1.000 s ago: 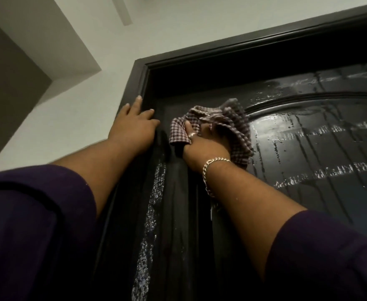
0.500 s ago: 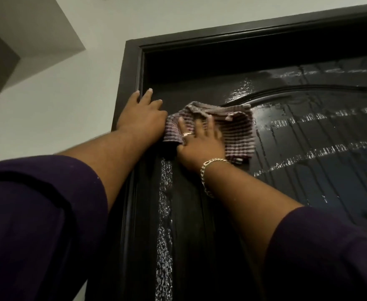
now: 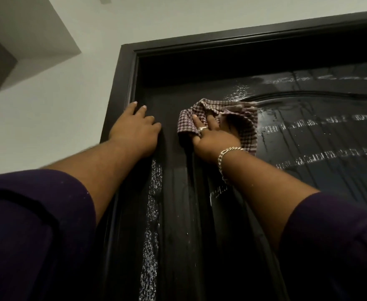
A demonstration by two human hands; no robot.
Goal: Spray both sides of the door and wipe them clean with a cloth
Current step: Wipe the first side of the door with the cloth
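Note:
A dark, glossy door (image 3: 308, 170) fills the right of the head view, wet with streaks and lines of spray foam. My right hand (image 3: 213, 135) presses a checked cloth (image 3: 243, 122) flat against the door's upper left part, fingers spread over the bunched fabric. My left hand (image 3: 135, 129) rests flat on the door's left edge beside the frame, fingers straight and holding nothing. No spray bottle is visible.
The dark door frame (image 3: 122, 88) runs up the left and across the top. A pale wall (image 3: 59, 116) and ceiling lie to the left and above. A strip of white foam (image 3: 152, 224) runs down the door below my left hand.
My right hand has slid the cloth a little to the right and up, away from my left hand. The left hand has stayed on the door's edge.

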